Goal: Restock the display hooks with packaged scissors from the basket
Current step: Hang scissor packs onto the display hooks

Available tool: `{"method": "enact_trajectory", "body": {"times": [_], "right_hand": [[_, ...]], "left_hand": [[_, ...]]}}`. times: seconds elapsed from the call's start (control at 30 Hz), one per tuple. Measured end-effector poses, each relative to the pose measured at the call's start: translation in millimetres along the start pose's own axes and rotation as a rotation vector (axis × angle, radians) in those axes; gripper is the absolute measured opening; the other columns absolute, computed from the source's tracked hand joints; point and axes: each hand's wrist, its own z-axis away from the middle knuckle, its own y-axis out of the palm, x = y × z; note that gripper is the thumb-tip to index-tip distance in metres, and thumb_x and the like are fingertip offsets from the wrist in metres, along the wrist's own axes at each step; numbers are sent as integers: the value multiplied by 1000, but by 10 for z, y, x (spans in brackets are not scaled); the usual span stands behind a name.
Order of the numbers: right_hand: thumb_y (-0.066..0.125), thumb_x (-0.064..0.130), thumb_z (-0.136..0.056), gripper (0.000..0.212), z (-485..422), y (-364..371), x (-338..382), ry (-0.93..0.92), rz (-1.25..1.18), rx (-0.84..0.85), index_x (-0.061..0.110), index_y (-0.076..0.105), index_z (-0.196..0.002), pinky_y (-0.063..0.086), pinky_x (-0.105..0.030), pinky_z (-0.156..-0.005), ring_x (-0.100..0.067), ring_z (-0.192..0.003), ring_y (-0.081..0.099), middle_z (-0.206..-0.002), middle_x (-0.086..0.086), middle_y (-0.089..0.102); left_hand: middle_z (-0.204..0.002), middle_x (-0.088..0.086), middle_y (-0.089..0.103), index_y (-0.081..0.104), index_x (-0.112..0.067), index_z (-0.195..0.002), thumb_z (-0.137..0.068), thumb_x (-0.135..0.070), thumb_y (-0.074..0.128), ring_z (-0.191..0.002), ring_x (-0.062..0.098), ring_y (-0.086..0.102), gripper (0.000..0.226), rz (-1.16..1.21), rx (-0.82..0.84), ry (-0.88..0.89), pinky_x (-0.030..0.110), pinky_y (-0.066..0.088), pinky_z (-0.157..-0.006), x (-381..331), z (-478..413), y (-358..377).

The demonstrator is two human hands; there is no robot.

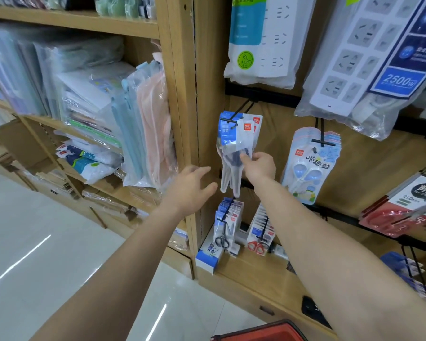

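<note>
At the bottom edge of the view, nearest the person, the rim of a red plastic basket [261, 332] is seen; its contents are hidden. Above it, both bare forearms are stretched toward the wooden display wall. The left hand [190, 185] is held open with fingers spread, close to the lower end of the hanging pack but apart from it, and nothing is gripped by it. The right hand [261, 166] is closed in a pinch on a clear plastic pack of dark-handled scissors with a blue and white card [234, 143], which is held at about mid-height.

The pack hangs from the front end of a black wire hook [241, 108], with at least one similar pack just behind it. Whether its hole is fully past the hook's tip cannot be told.

The chief risk is judged to be release too soon: if the hole is only caught on the tip, the pack could slide off and drop onto the filled lower hooks [225, 225]. A downward pull by the pinching hand could tear the card at its hole. A push made too hard could crowd the packs behind or swing the pack into the pale blue scissors pack [305, 168] on the neighbouring hook. The smooth film could also slip from so light a pinch.
</note>
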Motion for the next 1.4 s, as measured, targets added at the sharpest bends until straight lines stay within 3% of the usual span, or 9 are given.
{"method": "enact_trajectory", "body": {"times": [0.13, 0.3, 0.43, 0.63, 0.73, 0.87, 1.13, 1.3, 1.4], "right_hand": [[68, 35, -98, 42, 272, -115, -411, 5, 111, 94, 11, 59, -132, 48, -34, -94, -24, -111, 61, -116, -4, 66], [66, 41, -98, 22, 828, -389, -1350, -59, 399, 360, 23, 63, -109, 54, -39, -91, -23, -101, 66, -106, 3, 67], [62, 43, -99, 28, 1223, -722, -2474, -8, 739, 608, 18, 63, -112, 48, -34, -78, -26, -100, 63, -117, -5, 68], [60, 49, -99, 44, 1678, -1142, -4234, 188, 914, 836, 10, 61, -121, 54, -42, -87, -32, -105, 64, -119, -11, 67], [60, 49, -99, 44, 1772, -1159, -5061, 234, 957, 850, 14, 57, -126, 52, -40, -86, -31, -110, 63, -126, -9, 65], [65, 43, -98, 54, 1813, -922, -6218, 335, 927, 819, 14, 52, -142, 50, -37, -93, -31, -122, 61, -139, -10, 61], [76, 31, -91, 65, 1569, -103, -8685, 529, 787, 644, 9, 49, -145, 44, -35, -100, -34, -130, 55, -145, -15, 56], [73, 83, -52, 114, 1251, 207, -11043, 568, 594, 587, 31, 41, -148, 55, -48, -100, -30, -120, 64, -136, -6, 64], [77, 89, -50, 130, 1256, 427, -10869, 632, 499, 528, 34, 28, -157, 46, -52, -112, -33, -135, 52, -152, -11, 48]], "left_hand": [[-158, 7, 42, 41, -24, -157, -103, -50, 52, -138, 27, 49, 61, -54, 104, -68, 39, 41, -111, 110, 377, 334], [-148, 7, 52, 45, -22, -153, -102, -48, 55, -131, 31, 54, 58, -54, 279, -144, 42, 46, -105, 78, 887, 1126], [-145, 10, 51, 45, -20, -152, -101, -46, 57, -134, 33, 52, 58, -70, 467, -275, 44, 46, -107, 93, 1469, 2118], [-138, 7, 57, 44, -25, -151, -96, -47, 57, -127, 31, 58, 60, -29, 687, -488, 46, 51, -102, 290, 2339, 3647], [-136, 10, 62, 50, -24, -143, -92, -50, 57, -119, 33, 63, 58, 16, 701, -573, 46, 54, -98, 567, 2620, 4420], [-150, 15, 51, 38, -13, -154, -95, -42, 65, -135, 36, 52, 71, 48, 718, -632, 42, 44, -109, 1057, 2926, 5485], [-148, 16, 47, 32, -11, -156, -83, -42, 81, -135, 36, 48, 94, 111, 675, -703, 43, 41, -110, 2204, 3010, 7777], [-151, 14, 44, 18, -18, -161, -61, -38, 94, -141, 36, 42, 127, 259, 533, -748, 50, 37, -116, 2653, 2964, 8925], [-152, 13, 42, 24, -16, -155, -58, -42, 96, -143, 35, 37, 123, 214, 504, -752, 54, 30, -120, 2736, 3000, 9274]]}}
